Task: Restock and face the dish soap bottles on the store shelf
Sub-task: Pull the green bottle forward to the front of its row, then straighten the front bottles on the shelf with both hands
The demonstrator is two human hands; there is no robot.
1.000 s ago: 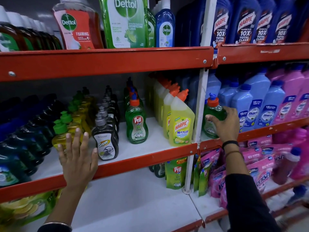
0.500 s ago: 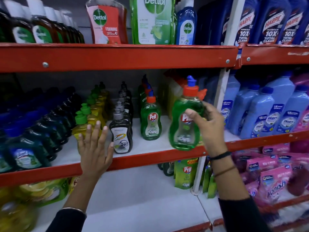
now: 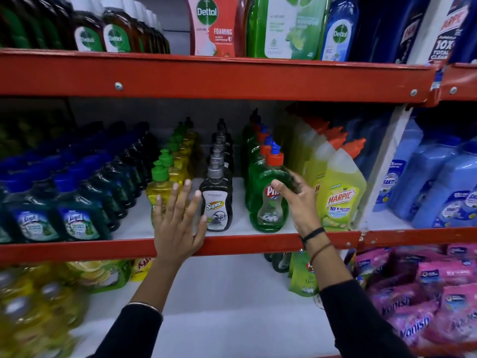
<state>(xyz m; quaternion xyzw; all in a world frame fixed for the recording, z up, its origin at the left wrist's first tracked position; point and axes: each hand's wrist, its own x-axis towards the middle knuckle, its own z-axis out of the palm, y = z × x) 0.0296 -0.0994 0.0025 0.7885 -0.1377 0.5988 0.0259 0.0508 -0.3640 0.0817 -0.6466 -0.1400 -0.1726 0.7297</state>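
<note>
Bottle under the right hand: green dish soap bottle, orange cap, blue tip, red label. Just left of it: black bottle, grey pump. Behind the left hand: yellow bottle, green cap. Shelf edge: red-orange. Right of the right hand: yellow-green bottle, orange cap.

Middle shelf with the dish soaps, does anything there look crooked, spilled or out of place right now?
Nothing looks spilled or damaged. The rows run straight front to back. The green Pril bottle in the right hand stands upright at the front of its row, label forward. The left hand rests open against the front yellow bottle, beside the grey Super bottle.
</note>
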